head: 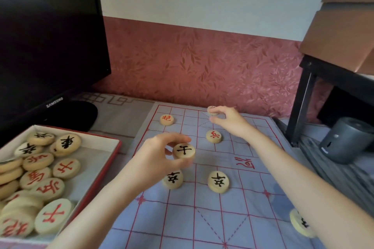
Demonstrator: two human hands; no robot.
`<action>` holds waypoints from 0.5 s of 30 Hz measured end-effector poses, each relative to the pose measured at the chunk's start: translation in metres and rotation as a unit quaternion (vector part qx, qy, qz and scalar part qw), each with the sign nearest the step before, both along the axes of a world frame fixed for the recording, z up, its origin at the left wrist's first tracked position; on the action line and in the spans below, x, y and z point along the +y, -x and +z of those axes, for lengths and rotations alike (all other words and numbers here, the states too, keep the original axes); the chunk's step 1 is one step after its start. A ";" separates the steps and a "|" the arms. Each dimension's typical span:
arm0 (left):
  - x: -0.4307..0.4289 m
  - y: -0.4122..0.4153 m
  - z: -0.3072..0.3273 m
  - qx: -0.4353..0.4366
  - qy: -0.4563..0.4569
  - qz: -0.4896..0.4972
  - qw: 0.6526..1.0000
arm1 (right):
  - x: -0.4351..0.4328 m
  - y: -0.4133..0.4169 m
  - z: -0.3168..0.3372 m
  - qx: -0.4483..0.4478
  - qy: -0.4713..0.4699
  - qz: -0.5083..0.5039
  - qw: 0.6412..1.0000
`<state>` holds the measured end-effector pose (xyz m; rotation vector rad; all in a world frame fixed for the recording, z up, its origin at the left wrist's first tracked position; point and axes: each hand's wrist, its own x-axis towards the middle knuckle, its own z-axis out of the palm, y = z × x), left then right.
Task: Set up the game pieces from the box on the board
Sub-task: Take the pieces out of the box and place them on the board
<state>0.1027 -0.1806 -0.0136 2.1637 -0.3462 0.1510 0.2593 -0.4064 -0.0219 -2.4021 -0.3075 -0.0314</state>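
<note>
A pale blue cloth board (212, 218) with red grid lines covers the table. My left hand (159, 155) pinches a round wooden piece with a black character (184, 151) above the board's left middle. My right hand (230, 121) holds a red-marked piece (211, 109) at the board's far edge. On the board lie two red pieces (167, 119) (214, 136), two black pieces (172, 179) (218, 181), and a further black piece (301, 223), partly hidden by my right forearm. The red-rimmed box (113, 153) at the left holds several red and black pieces (46, 176).
A black monitor (46, 36) stands at the back left on a dark base (81, 115). At the right are a black shelf frame (303, 95) carrying a brown cardboard box (342, 26), a grey cylindrical device (342, 139) and a dark keyboard (344, 174). A red patterned wall (202, 62) backs the table.
</note>
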 end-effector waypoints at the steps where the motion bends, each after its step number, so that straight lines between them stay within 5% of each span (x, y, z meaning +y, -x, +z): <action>1: -0.001 0.008 -0.002 0.003 -0.008 -0.008 1.000 | 0.000 0.010 0.003 0.006 -0.011 0.012 1.000; 15: -0.010 0.126 -0.036 -0.009 -0.111 -0.104 0.988 | -0.004 0.130 0.016 0.011 -0.020 0.081 0.997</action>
